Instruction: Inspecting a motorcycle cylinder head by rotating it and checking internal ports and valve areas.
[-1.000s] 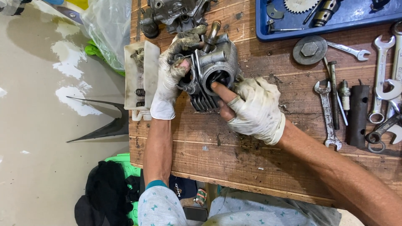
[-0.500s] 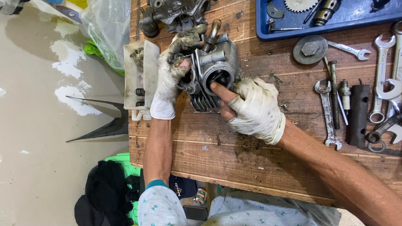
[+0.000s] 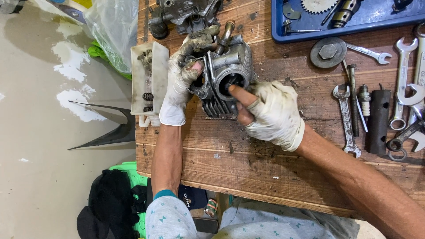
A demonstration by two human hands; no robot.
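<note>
A grey finned engine cylinder head (image 3: 228,73) stands on the wooden workbench (image 3: 265,172). My left hand (image 3: 183,75), in a dirty white glove, grips its left side with the thumb pressed on the casting. My right hand (image 3: 270,113), also gloved, has its bare index fingertip poked into the round opening on the part's front face while the other fingers curl back. A bent metal pipe stub (image 3: 226,31) sticks up from the top of the head.
A dirty white plastic tray (image 3: 148,79) with small springs lies left of the head. Another engine casting (image 3: 181,15) sits behind. Several spanners (image 3: 347,119), a socket tube (image 3: 378,119) and a blue parts tray (image 3: 354,17) lie to the right. The bench edge runs along the left.
The view has barely shifted. My right index finger stays at the round opening and my left hand keeps its grip on the head.
</note>
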